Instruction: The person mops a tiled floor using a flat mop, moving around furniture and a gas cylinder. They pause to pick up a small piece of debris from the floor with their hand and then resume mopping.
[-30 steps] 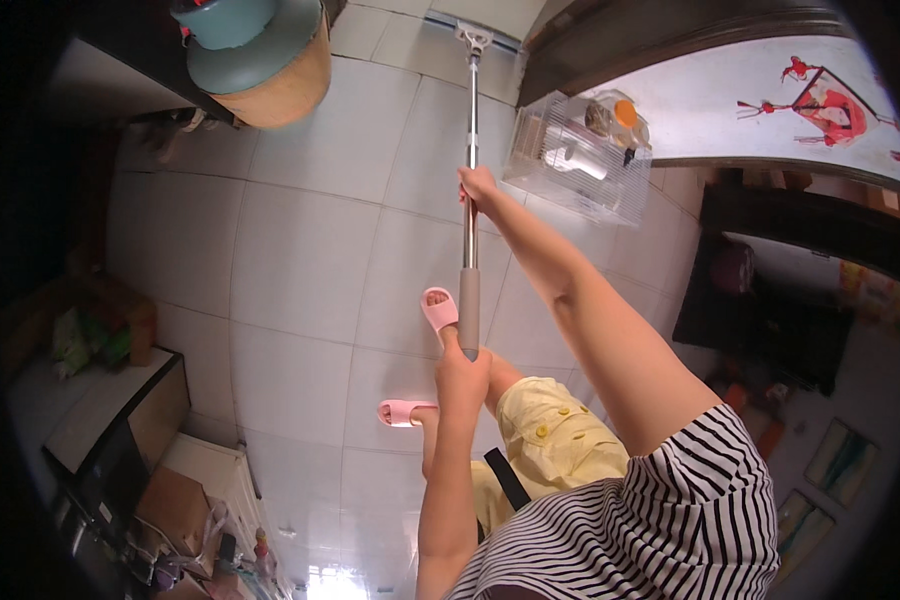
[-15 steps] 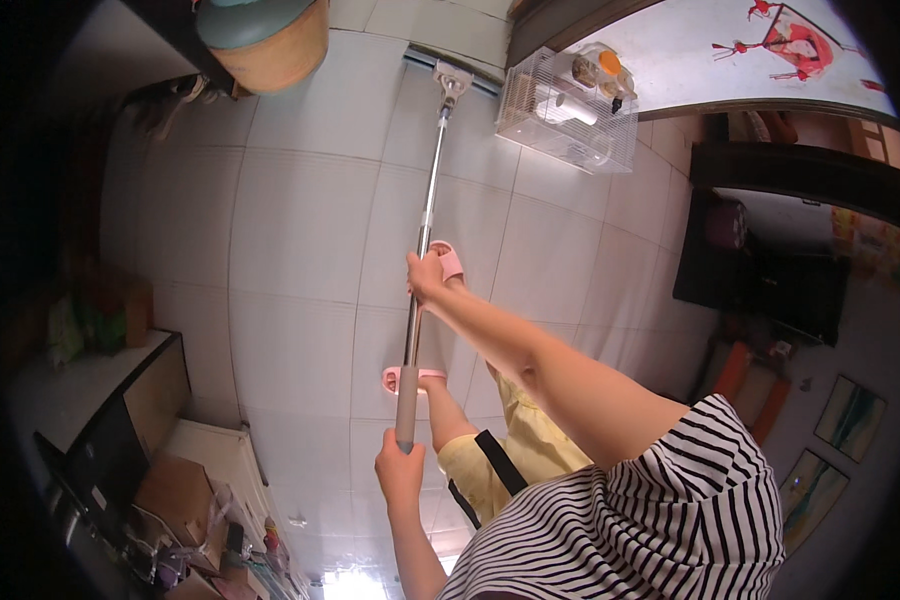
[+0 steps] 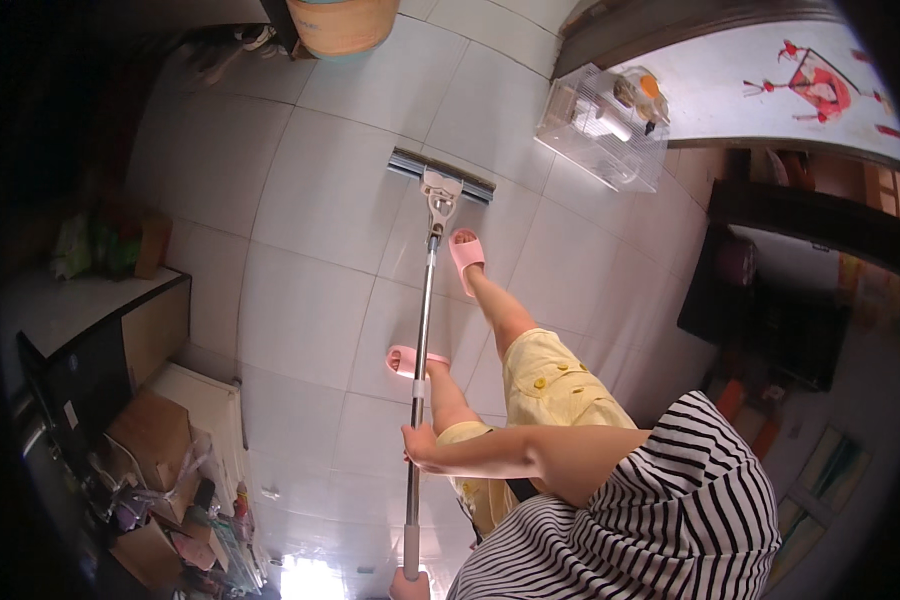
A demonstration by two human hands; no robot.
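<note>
A sponge mop [image 3: 428, 310] with a silver pole stretches across the tiled floor. Its wide dark head [image 3: 470, 187], joined to a white bracket, rests on the tiles beyond my feet. My right hand [image 3: 420, 447] is wrapped round the middle of the pole. Down at the lower edge, my left hand [image 3: 408, 585] grips the end of the grey handle and is partly cut off by the frame. Pink slippers [image 3: 466, 250] are on my feet, one on either side of the pole.
A wire cage [image 3: 605, 130] stands beyond the mop head to the right, beside a doorway. A wooden-coloured bucket [image 3: 345, 25] is at the far edge. On the left are a cabinet [image 3: 155, 320] and cardboard boxes [image 3: 148, 430] among clutter.
Both hands have drawn the mop back toward me, and its head has slid from beside the cage to near my feet. My left hand has dropped to the lower edge.
</note>
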